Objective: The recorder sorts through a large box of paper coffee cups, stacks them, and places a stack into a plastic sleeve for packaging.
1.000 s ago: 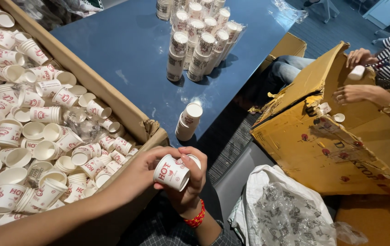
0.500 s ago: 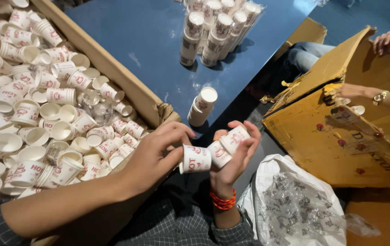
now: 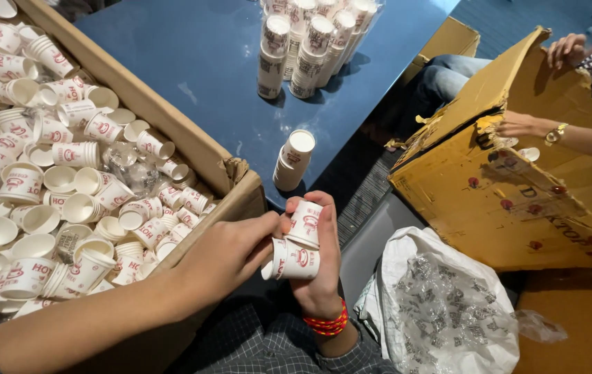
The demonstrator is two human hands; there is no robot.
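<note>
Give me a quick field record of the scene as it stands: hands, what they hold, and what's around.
left hand: fingers pinch a small stack of paper cups
right hand: cradles the same cups, red wristband
left side: cardboard box full of loose cups
table: blue, one short cup stack, taller wrapped stacks at back
right side: another person's hands in a torn yellow box
floor: white bag of plastic wrappers

The cardboard box (image 3: 192, 149) of loose paper cups (image 3: 67, 180) is running off the left edge. The upright cup stacks (image 3: 310, 41) are being cropped at the top. A co-worker's hand (image 3: 564, 50) is leaving the right edge, the body unseen.
</note>
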